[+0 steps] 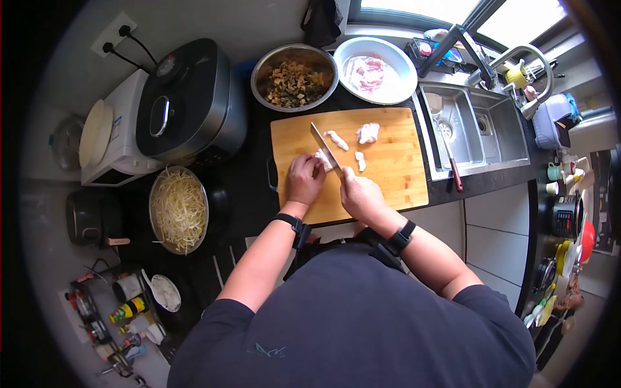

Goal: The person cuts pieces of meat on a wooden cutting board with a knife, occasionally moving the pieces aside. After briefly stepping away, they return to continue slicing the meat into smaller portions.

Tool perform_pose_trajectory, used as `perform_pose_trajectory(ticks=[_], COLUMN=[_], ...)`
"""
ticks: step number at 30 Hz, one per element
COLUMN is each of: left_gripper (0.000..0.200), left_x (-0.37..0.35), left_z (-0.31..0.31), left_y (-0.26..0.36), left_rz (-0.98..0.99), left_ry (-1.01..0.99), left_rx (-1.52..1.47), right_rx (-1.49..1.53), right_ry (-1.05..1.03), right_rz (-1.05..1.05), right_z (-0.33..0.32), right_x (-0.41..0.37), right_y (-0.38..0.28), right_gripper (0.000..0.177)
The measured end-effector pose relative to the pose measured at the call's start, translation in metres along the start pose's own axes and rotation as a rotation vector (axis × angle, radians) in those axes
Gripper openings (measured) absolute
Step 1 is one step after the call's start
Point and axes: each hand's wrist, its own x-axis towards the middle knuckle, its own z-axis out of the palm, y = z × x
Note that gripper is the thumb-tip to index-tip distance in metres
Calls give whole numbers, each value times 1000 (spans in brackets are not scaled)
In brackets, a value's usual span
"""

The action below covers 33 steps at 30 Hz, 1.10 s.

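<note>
My right hand [361,194] is closed round the handle of a kitchen knife [323,145], its blade slanting away to the upper left over the wooden cutting board [401,174]. Against the blade's left side, the bent fingers of my left hand [306,179] press on a small piece of pale raw meat [322,159], partly hidden by them. Right of the blade lie a strip of raw meat [336,140], a larger lump [368,133] and a small scrap [360,161].
Behind the board stand a steel bowl of chopped brownish food [259,87] and a white basin [409,81] with raw meat. A bowl of bean sprouts [179,210] and a large dark cooker [194,103] are left. A red-handled utensil [456,174] leans at the sink [475,152].
</note>
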Motion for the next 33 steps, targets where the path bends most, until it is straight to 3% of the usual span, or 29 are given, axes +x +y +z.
perform_pose_trajectory(ticks=[12, 17, 21, 28, 33], left_gripper=[14, 21, 21, 14, 18], left_x=[0, -2, 1, 3, 3], left_z=[9, 8, 9, 5, 6], left_y=[-4, -4, -5, 1, 0], left_rz=[-4, -68, -7, -30, -22], left_ry=[12, -75, -14, -48, -35], left_rx=[-5, 20, 1, 41, 6], right_rx=[-177, -159, -159, -55, -104], right_ry=[-75, -143, -194, -96, -244], right_rz=[-61, -34, -21, -53, 56], right_z=[17, 11, -4, 20, -4], right_x=[20, -2, -21, 48, -5], right_y=[-9, -2, 5, -9, 11], right_gripper=[35, 31, 26, 18, 21])
